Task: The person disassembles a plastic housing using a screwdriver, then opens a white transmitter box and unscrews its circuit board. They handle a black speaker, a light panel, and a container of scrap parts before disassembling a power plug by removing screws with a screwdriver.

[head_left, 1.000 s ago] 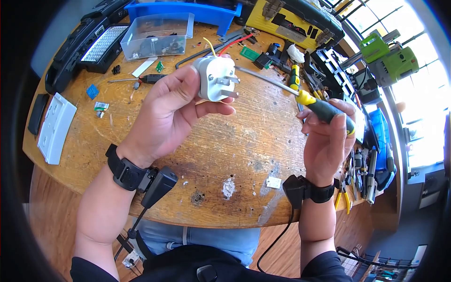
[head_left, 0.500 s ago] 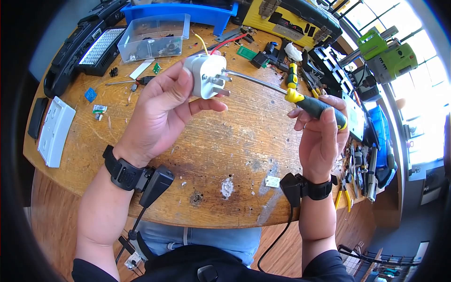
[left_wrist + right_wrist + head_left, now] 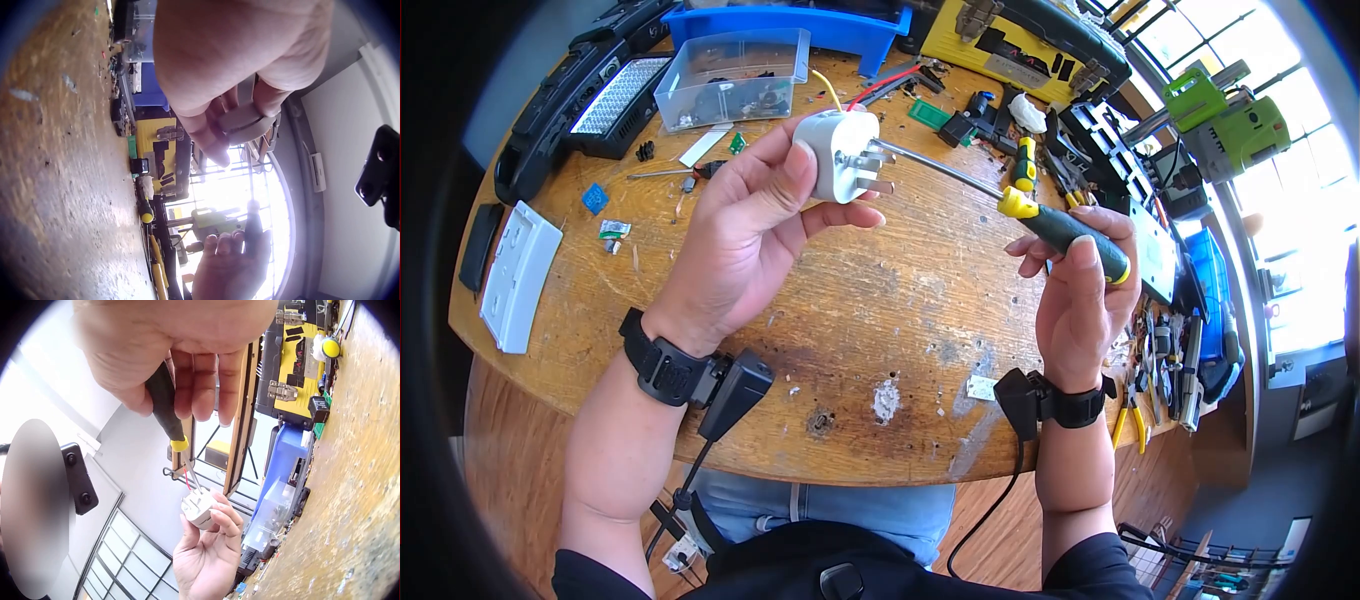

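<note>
Between thumb and fingers, my left hand (image 3: 740,240) grips a white plug (image 3: 828,160) above the bench, its flat metal prongs facing right. A yellow wire (image 3: 827,88) and a red wire (image 3: 886,84) stick out of its top. My right hand (image 3: 1085,310) holds a screwdriver (image 3: 1065,235) by its dark green and yellow handle, with the fingertips and thumb around it. The steel shaft (image 3: 945,168) slants up to the left, and its tip is at the plug's pronged face. The right wrist view shows the shaft meeting the white plug (image 3: 199,509) beside the prongs.
A clear plastic box (image 3: 730,90) and a blue tray (image 3: 800,35) stand at the back, near a yellow toolbox (image 3: 1010,50). White casing (image 3: 520,275) lies at left. A second screwdriver (image 3: 1025,165), pliers (image 3: 1133,420) and a green power tool (image 3: 1225,125) are at right.
Both hands have shifted a little left with the plug and screwdriver. The plug has turned so its pronged face points more to the right, while the screwdriver tip stays at it.
</note>
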`<state>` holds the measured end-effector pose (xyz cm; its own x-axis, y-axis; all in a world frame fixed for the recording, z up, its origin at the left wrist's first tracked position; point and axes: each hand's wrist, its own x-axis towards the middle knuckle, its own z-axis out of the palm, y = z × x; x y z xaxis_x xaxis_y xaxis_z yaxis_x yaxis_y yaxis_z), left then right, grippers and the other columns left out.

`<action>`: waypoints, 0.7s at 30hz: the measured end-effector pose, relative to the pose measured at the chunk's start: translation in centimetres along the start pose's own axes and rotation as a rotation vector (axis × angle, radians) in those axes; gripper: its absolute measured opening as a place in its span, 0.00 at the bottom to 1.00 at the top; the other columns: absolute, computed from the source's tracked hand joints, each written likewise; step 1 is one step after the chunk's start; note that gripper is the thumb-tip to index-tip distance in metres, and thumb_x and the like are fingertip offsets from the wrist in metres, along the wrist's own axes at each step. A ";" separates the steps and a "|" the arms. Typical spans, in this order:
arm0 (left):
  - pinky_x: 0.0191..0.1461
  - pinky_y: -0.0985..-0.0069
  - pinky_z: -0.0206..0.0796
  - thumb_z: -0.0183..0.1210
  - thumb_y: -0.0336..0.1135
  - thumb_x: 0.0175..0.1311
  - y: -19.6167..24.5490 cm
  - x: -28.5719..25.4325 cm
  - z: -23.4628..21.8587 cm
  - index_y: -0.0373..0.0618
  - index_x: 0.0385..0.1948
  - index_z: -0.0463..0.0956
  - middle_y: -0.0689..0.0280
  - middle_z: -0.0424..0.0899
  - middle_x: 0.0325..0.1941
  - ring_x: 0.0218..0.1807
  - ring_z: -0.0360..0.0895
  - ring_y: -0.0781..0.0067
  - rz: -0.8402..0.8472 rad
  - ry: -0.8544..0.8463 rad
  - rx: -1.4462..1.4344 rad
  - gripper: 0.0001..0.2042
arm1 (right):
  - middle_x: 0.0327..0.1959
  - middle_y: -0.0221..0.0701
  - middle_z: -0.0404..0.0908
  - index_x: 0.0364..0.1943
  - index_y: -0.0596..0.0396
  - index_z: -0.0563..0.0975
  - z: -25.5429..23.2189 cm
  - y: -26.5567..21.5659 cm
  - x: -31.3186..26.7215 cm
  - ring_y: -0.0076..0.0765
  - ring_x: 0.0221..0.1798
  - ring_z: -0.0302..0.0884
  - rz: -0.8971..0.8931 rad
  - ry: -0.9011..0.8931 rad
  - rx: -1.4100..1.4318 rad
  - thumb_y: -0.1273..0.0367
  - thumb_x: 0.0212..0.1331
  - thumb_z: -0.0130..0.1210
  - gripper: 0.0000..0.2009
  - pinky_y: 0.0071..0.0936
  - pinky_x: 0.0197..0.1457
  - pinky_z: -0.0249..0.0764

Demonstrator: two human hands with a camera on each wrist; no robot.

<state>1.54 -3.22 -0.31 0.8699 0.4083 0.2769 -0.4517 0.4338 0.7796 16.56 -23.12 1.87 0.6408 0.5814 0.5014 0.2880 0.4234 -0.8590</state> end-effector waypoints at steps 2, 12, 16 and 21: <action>0.53 0.71 0.70 0.49 0.43 0.67 0.1 0.0 0.1 0.37 0.56 0.64 0.58 0.78 0.47 0.47 0.78 0.66 -0.002 0.009 -0.009 0.22 | 0.32 0.41 0.77 0.43 0.64 0.67 0.0 0.0 0.0 0.32 0.30 0.78 -0.001 -0.002 -0.014 0.70 0.58 0.55 0.14 0.25 0.37 0.74; 0.54 0.68 0.70 0.49 0.41 0.67 0.1 0.0 0.0 0.35 0.56 0.63 0.58 0.77 0.49 0.49 0.77 0.64 0.016 -0.017 -0.031 0.22 | 0.31 0.40 0.75 0.43 0.63 0.67 0.0 0.3 0.1 0.31 0.28 0.75 -0.022 -0.002 0.072 0.70 0.60 0.53 0.13 0.32 0.39 0.75; 0.54 0.68 0.70 0.49 0.41 0.66 0.1 0.0 0.0 0.35 0.57 0.63 0.58 0.77 0.48 0.49 0.77 0.64 0.014 -0.011 -0.030 0.22 | 0.32 0.40 0.76 0.43 0.63 0.66 0.0 0.3 0.1 0.31 0.28 0.75 -0.016 0.002 0.065 0.69 0.60 0.53 0.13 0.32 0.39 0.76; 0.54 0.69 0.70 0.47 0.47 0.67 0.5 -0.1 0.1 0.34 0.61 0.56 0.56 0.74 0.52 0.48 0.76 0.65 0.022 -0.019 0.137 0.29 | 0.32 0.41 0.76 0.43 0.63 0.67 -0.2 0.2 0.1 0.31 0.29 0.76 -0.012 -0.007 0.020 0.70 0.59 0.54 0.13 0.28 0.38 0.75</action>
<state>1.26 -3.18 0.09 0.8642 0.4007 0.3043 -0.4406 0.3107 0.8422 16.84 -23.12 1.73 0.6323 0.5812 0.5123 0.2809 0.4442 -0.8507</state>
